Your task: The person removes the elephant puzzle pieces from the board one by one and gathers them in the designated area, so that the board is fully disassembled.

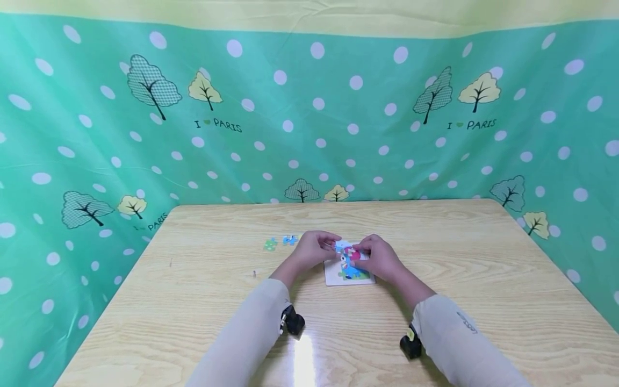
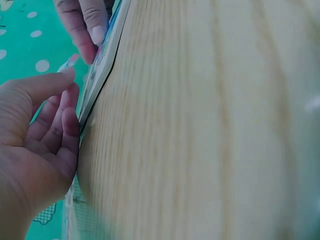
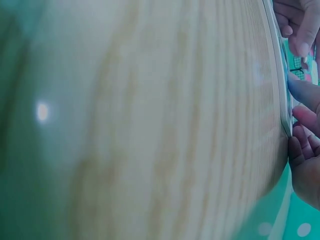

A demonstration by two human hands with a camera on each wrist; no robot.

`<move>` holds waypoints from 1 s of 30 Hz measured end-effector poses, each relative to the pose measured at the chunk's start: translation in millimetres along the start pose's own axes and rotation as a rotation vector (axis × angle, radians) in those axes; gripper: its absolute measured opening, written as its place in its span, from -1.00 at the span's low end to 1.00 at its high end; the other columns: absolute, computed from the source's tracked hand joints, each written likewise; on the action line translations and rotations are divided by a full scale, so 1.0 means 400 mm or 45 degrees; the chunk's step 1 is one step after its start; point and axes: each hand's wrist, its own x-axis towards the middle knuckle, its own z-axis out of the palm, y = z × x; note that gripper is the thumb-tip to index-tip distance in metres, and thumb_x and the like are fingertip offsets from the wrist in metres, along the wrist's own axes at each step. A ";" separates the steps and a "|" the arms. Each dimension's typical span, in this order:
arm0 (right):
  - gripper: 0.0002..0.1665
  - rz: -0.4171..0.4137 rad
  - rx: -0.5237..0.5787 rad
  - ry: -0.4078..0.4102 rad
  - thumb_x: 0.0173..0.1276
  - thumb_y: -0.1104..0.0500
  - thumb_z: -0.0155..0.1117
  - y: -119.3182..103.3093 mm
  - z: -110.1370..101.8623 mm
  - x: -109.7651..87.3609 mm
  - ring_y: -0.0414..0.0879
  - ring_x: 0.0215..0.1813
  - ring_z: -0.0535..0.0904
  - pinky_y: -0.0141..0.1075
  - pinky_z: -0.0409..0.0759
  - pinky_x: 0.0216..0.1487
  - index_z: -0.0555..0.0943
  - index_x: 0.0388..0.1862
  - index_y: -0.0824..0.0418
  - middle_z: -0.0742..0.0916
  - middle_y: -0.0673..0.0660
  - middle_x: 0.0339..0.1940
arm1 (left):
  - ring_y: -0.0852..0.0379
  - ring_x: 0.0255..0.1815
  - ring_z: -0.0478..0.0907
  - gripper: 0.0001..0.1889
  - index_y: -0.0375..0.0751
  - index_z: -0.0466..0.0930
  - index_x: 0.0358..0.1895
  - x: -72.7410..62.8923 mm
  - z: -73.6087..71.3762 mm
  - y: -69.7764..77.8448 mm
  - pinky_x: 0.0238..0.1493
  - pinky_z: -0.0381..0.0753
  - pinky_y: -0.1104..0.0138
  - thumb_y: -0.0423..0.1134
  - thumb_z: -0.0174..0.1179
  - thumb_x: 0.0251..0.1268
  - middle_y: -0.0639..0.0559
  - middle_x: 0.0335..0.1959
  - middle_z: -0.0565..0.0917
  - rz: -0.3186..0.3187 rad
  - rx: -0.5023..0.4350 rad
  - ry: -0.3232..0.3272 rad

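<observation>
Green cloth (image 1: pixel 338 107) with pale dots and printed trees hangs behind a wood-grain surface (image 1: pixel 193 322). On it, around the middle, lies a white puzzle board (image 1: pixel 333 278), carrying joined pieces (image 1: pixel 355 272) in blue, green and pink. Both hands cover parts of its upper half, so the full picture cannot be made out; the wrist views show the board only edge-on.

At the board's upper left, the left hand (image 1: pixel 309 250) pinches a small piece (image 2: pixel 73 59) between thumb and fingertip; its print is too slight to read. Opposite, the right hand (image 1: pixel 382 260) touches the puzzle with thumb and forefinger spread, its other fingers partly hidden.

Left of the left hand lie two loose pieces, one green (image 1: pixel 270 244), one blue and white (image 1: pixel 290 240). Nearer the front edge sits a tiny object (image 1: pixel 254 274), too small to identify. Both pale sleeves run out of frame at the bottom; the right sleeve (image 1: pixel 459 333) bears dark lettering, not clearly legible. On the cloth, "PARIS" reads several times, twice plainly after "I" and a heart.
</observation>
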 end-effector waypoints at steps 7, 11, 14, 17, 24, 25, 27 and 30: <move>-0.50 0.005 0.023 -0.012 0.18 0.15 0.50 0.007 -0.001 0.001 -0.02 -0.06 0.47 -0.15 0.52 0.05 0.66 0.10 0.26 0.57 0.11 -0.02 | 0.08 -0.22 0.61 -0.57 -0.09 0.69 0.03 -0.014 -0.016 -0.003 -0.27 0.67 0.29 -0.45 0.43 0.03 0.00 -0.21 0.64 -0.011 -0.094 0.012; -0.50 0.003 0.030 -0.017 0.18 0.15 0.50 0.011 0.000 0.001 -0.03 -0.08 0.46 -0.18 0.53 0.01 0.66 0.10 0.26 0.56 0.10 -0.03 | 0.08 -0.21 0.60 -0.57 -0.09 0.69 0.03 -0.026 -0.023 0.001 -0.25 0.66 0.30 -0.46 0.42 0.03 0.02 -0.20 0.65 0.004 -0.078 0.020; -0.50 0.002 0.036 -0.019 0.18 0.16 0.50 0.014 0.003 0.000 -0.03 -0.08 0.46 -0.19 0.53 0.01 0.65 0.11 0.26 0.56 0.10 -0.03 | 0.08 -0.20 0.60 -0.58 -0.09 0.69 0.03 -0.035 -0.029 0.005 -0.23 0.66 0.30 -0.46 0.41 0.04 0.03 -0.18 0.66 0.012 -0.069 0.018; -0.50 0.015 0.050 -0.020 0.18 0.16 0.50 0.015 0.004 0.000 -0.03 -0.07 0.46 -0.20 0.52 0.02 0.65 0.11 0.25 0.55 0.09 -0.04 | 0.07 -0.21 0.60 -0.57 -0.10 0.69 0.03 -0.045 -0.036 0.007 -0.24 0.67 0.29 -0.49 0.39 0.05 0.02 -0.16 0.66 0.013 -0.091 0.013; -0.50 0.003 0.060 -0.018 0.18 0.18 0.50 0.017 0.003 0.001 -0.03 -0.09 0.45 -0.21 0.51 -0.01 0.66 0.10 0.27 0.55 0.09 -0.04 | 0.08 -0.22 0.60 -0.57 -0.11 0.68 0.04 -0.059 -0.050 0.003 -0.21 0.65 0.30 -0.50 0.38 0.05 0.03 -0.17 0.67 0.033 -0.091 0.016; -0.50 0.006 0.065 -0.017 0.17 0.18 0.51 0.017 0.003 0.001 -0.03 -0.09 0.44 -0.22 0.51 -0.01 0.66 0.10 0.26 0.55 0.09 -0.05 | 0.09 -0.22 0.60 -0.57 -0.12 0.68 0.04 -0.061 -0.052 0.002 -0.20 0.65 0.31 -0.50 0.38 0.05 0.03 -0.17 0.67 0.039 -0.087 0.019; -0.51 0.007 0.070 -0.016 0.17 0.18 0.51 0.017 0.004 0.002 -0.03 -0.09 0.44 -0.23 0.50 -0.01 0.66 0.10 0.26 0.55 0.08 -0.04 | 0.08 -0.21 0.60 -0.56 -0.13 0.68 0.04 -0.065 -0.055 0.003 -0.17 0.63 0.31 -0.50 0.39 0.04 0.03 -0.18 0.67 0.046 -0.079 0.023; -0.51 0.007 0.069 -0.012 0.18 0.18 0.50 0.016 0.004 0.002 -0.03 -0.08 0.44 -0.23 0.50 0.00 0.66 0.10 0.26 0.55 0.08 -0.04 | 0.10 -0.22 0.60 -0.57 -0.12 0.69 0.03 -0.069 -0.060 0.001 -0.17 0.62 0.32 -0.48 0.41 0.02 0.03 -0.19 0.67 0.046 -0.070 0.024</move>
